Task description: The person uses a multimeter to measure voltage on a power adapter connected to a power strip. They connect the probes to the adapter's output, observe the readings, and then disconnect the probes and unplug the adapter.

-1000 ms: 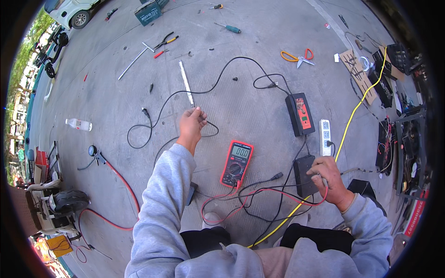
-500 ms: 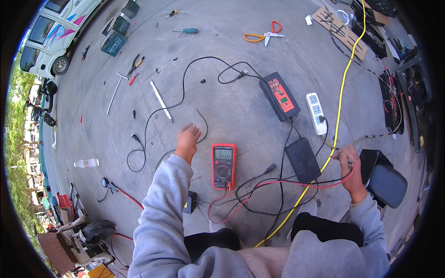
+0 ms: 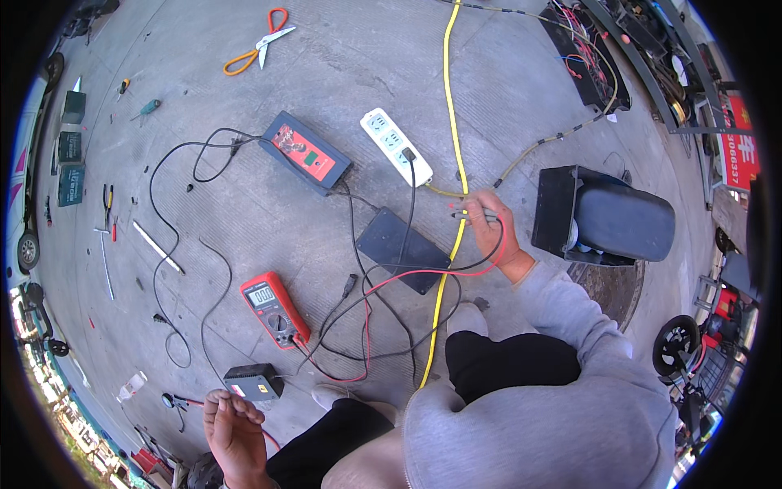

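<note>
My right hand (image 3: 491, 228) is closed around the test probes (image 3: 481, 215) of a multimeter, beside the yellow cable. Their red and black leads loop back to the red-framed multimeter (image 3: 274, 310), which lies face up on the ground. At the lower left my left hand (image 3: 235, 438) is raised with loosely curled fingers and nothing visible in it. A small black box (image 3: 252, 381) lies just beyond it. Between the multimeter and my right hand is a flat black power box (image 3: 403, 249). Beyond it are a charger with a red label (image 3: 309, 153) and a white power strip (image 3: 396, 147) with a plug inserted.
A yellow cable (image 3: 447, 90) crosses the ground. Black cords lie looped around the multimeter. Orange-handled scissors (image 3: 262, 45) lie far off; a white rod (image 3: 158, 247) and pliers (image 3: 107, 205) lie left. To the right stands an opened black case (image 3: 558, 210) with a seat-like lid.
My view has swung to the right. My left hand has drawn back from above the ground near the multimeter to the lower left. My right hand still holds the probes.
</note>
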Motion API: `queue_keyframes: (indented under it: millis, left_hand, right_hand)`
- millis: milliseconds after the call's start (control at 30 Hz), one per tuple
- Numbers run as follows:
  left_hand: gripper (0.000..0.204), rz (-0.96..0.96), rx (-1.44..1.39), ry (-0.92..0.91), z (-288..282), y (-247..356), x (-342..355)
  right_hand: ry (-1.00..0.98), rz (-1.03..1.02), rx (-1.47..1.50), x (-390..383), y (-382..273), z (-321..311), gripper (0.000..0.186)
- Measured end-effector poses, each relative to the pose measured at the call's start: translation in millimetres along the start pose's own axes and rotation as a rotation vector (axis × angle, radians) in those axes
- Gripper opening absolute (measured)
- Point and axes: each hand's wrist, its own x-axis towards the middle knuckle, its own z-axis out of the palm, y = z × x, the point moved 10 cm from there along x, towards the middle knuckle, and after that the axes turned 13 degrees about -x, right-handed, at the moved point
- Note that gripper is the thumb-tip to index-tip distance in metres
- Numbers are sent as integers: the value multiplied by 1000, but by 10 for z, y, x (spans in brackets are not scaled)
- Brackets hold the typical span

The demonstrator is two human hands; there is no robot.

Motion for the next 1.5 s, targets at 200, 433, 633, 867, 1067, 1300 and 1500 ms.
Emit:
queue_keyframes:
  millis: [200, 433, 633, 867, 1067, 1300, 1500]
  left_hand:
    - [16, 41, -295, 151, -209, -11, -190]
    - [22, 15, -258, -33, 111, 13, -67]
    - [23, 28, -227, -110, 198, 109, -30]
    - [22, 24, -227, -114, 173, 178, -89]
    - [25, 24, -267, -116, 145, 199, -132]
    - [24, -4, -249, -107, 118, 185, -84]
    - [22, -30, -243, -118, 157, 159, -82]
  right_hand:
    - [-188, -124, -236, -112, 114, 298, 22]
    - [-301, -138, -247, -196, 126, 442, 24]
    - [-250, -146, -186, -228, -185, 242, 26]
    - [-277, -222, -55, -253, -774, 311, 22]
    - [-238, -269, -62, -243, -929, 350, 23]
    - [-172, -242, -127, -240, -828, 311, 23]
    - [-256, -123, -266, -227, -499, 459, 23]
